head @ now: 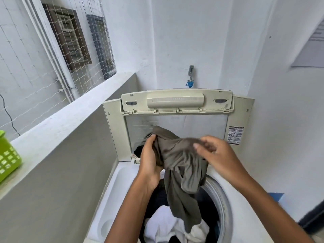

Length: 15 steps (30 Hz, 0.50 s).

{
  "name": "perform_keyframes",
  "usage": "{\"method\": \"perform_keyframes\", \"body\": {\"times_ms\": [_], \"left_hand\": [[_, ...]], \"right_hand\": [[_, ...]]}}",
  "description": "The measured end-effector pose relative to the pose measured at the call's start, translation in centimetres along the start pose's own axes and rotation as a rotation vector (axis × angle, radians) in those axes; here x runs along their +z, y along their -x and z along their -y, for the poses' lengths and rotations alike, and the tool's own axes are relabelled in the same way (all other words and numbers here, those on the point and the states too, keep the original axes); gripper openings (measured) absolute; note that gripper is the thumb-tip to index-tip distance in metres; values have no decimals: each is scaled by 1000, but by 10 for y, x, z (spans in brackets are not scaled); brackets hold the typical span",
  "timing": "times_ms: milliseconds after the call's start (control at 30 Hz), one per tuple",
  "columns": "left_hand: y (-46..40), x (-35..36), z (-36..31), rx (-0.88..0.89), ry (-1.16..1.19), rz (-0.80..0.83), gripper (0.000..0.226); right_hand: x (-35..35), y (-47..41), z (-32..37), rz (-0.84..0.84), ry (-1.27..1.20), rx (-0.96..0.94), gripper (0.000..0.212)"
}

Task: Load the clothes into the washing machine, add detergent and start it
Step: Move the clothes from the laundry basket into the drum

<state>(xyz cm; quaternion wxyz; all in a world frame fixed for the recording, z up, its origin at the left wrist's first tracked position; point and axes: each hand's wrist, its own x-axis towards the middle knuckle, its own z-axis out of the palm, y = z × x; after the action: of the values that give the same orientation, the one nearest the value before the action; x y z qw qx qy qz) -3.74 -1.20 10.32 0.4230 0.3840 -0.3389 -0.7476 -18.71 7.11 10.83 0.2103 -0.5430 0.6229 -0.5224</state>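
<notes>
- You are in the loading step: the washer (112, 204) stands with its lid (177, 109) folded up against the back wall, and the drum (217, 193) is already part filled.
- Your left hand (149, 158) grips a bunch of the grey-brown garment (180, 165), fingers curled round the cloth at its upper left.
- Your right hand (217, 155) pinches the garment at its upper right edge; the fingertips are blurred, so how firm that hold is I cannot tell.
- The garment hangs between your two hands, directly above the drum mouth, and its lower end trails down onto the white cloth (163, 223) lying inside. Dark clothes (157, 200) sit beneath and beside that.
- The next move, as I judge it, is simply to let go with both hands so the garment drops in, then push it down clear of the rim so nothing catches when the lid comes down.
- After that, check the green basket (7, 156) on the ledge (57, 120) at your left; whether anything is left in it cannot be seen from here.
- No detergent shows in this view, so you will have to look for it.
- Detergent, closing the lid and starting the machine are all not yet done.
</notes>
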Motion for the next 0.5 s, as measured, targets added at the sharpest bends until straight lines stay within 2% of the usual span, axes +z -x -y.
{"method": "perform_keyframes", "body": {"times_ms": [133, 233, 300, 400, 500], "left_hand": [[-7, -9, -2, 21, 44, -65, 33], [-9, -8, -3, 5, 50, -44, 31], [-8, -6, -2, -1, 42, -41, 32], [-7, -4, -3, 4, 70, -34, 29], [-5, -2, -2, -9, 64, 50, 24]], "right_hand": [[-23, -4, -9, -304, -221, 125, 18], [-31, -5, -17, -424, -222, 195, 17], [-32, -5, -22, -410, -108, 238, 6], [-28, -2, -26, -314, -15, 261, 43], [-17, 1, -17, -229, 2, 148, 48]]}}
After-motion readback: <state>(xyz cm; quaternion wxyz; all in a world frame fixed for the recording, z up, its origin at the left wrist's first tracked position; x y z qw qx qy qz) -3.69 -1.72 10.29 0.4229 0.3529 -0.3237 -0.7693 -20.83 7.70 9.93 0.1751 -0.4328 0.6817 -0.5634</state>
